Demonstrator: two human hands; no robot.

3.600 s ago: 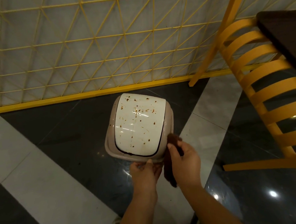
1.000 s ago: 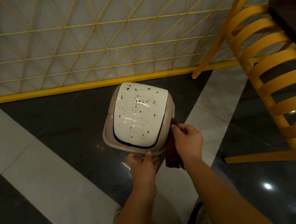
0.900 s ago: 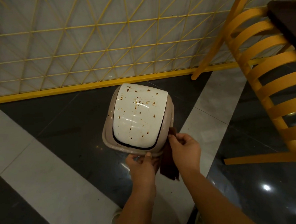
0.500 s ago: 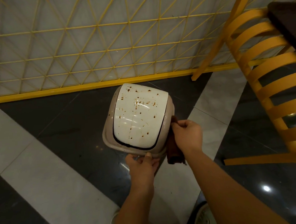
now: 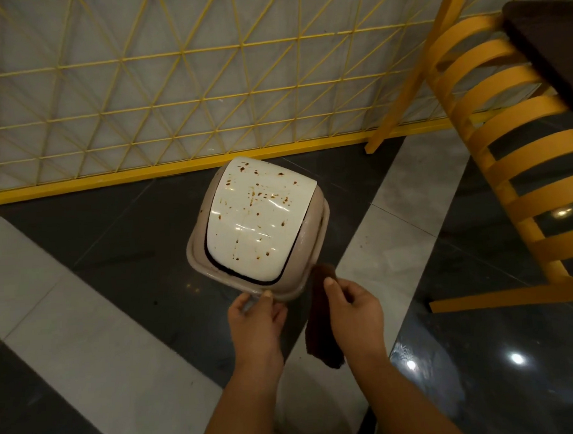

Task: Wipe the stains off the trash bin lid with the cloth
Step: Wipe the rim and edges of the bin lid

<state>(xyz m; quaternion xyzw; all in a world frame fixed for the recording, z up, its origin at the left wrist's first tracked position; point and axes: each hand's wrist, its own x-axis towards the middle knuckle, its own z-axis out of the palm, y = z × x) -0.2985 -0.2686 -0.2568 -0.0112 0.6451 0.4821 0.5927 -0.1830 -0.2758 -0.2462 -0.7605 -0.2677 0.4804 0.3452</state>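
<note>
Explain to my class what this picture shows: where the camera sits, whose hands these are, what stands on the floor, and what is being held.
There is no machine here. The camera is worn on a person's head and looks forward and down, so the two bare arms entering from below are that person's own. On the glossy dark and pale tiled floor stands a beige plastic trash bin with a white domed lid, speckled with brown stains. The left hand touches the bin's near rim. The right hand pinches a dark brown cloth, which hangs beside the bin and is not on the lid. Behind is a yellow wire lattice fence; a yellow slatted chair stands to the right.
</note>
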